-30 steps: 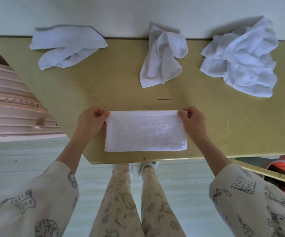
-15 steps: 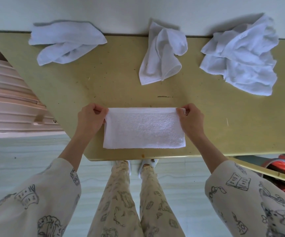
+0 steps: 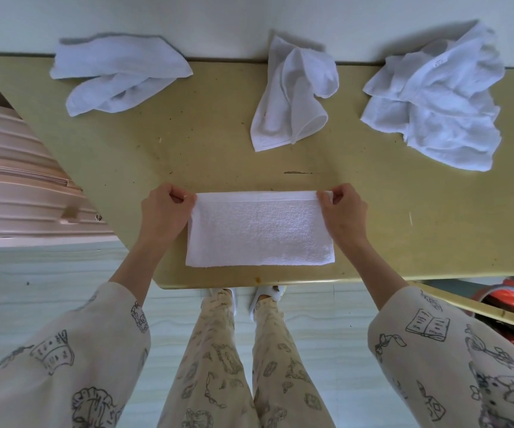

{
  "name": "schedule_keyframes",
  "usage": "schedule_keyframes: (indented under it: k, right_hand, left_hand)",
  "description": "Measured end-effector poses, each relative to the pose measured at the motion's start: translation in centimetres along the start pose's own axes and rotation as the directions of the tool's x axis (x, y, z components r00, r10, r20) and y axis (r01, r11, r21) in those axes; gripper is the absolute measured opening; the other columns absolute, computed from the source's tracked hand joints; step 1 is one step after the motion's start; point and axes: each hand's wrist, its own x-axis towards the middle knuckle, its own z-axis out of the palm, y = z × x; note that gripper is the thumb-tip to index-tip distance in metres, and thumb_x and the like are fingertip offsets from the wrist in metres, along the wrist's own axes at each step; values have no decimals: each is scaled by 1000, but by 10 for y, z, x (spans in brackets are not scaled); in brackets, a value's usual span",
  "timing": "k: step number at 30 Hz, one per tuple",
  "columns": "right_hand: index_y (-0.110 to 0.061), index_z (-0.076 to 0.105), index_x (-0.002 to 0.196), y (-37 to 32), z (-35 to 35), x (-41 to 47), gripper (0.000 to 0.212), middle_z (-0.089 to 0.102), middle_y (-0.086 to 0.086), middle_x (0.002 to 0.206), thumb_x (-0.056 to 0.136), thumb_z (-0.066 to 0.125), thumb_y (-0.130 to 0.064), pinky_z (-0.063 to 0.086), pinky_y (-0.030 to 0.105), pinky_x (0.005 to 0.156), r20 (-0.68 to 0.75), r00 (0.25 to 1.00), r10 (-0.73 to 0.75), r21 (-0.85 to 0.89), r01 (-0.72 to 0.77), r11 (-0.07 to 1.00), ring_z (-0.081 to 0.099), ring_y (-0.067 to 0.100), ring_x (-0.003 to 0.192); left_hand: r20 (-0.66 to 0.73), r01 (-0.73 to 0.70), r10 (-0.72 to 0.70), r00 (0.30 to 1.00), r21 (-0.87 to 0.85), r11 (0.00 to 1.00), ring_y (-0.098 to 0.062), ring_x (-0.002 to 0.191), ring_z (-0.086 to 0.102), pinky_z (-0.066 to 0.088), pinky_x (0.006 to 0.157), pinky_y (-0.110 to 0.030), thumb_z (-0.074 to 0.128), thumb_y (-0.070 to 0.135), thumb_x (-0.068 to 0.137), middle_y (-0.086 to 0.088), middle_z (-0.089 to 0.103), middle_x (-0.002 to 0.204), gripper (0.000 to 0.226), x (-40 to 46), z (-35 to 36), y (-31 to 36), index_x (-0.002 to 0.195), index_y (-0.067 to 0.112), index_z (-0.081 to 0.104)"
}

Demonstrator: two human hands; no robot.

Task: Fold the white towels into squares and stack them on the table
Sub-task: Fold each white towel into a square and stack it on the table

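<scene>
Now, folded towel (image 3: pixel 260 231) on table (image 3: pixel 404 236), left hand (image 3: pixel 164 213) and right hand (image 3: pixel 343 213) each grip pinching a far corner

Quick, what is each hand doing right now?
Left hand: pinching the folded towel's far left corner.
Right hand: pinching its far right corner.

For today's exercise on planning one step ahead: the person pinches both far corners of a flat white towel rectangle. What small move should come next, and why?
Probably bring one short end across onto the other. The white terry towel lies flat as a wide rectangle, not a square, on the yellow-green table, with the left hand and right hand pinching its far corners.
</scene>
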Motion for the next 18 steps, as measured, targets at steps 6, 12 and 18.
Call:
schedule_keyframes:
  k: [6, 12, 18]
  right_hand:
    - [-10, 56, 90, -1, -5, 1, 12, 50, -11, 69, 92, 53, -21, 35, 15, 55, 6, 1000, 8, 54, -9, 998, 47, 8, 65]
    - [-13, 60, 103, 2, -9, 1, 16, 64, 2, 89, 88, 56, -16, 53, 43, 85, 27, 996, 90, 254, -94, 963, 61, 22, 83]
    - [-1, 58, 114, 2, -3, -23, 27, 56, 15, 114, 91, 51, -11, 42, 29, 93, -239, 908, -346, -9, 354, 935, 51, 22, 102]
  left_hand:
    - [-28, -25, 26, 999, 23, 999, -13, 77, 51, 36, 71, -23, 62, 24, 86, 7, 53, 74, 15, -3, 1, -3, 91, 10, 59]
    - [-68, -22, 23, 997, 4, 1000, -16, 81, 52, 35, 73, -24, 59, 31, 88, 1, 57, 86, 27, -4, 2, -6, 101, 7, 58]
    - [-253, -327, 370, 894, 196, 924, -29, 91, 50, 41, 78, -39, 37, 18, 95, -14, 56, 100, 26, -32, 10, -11, 113, 4, 50]
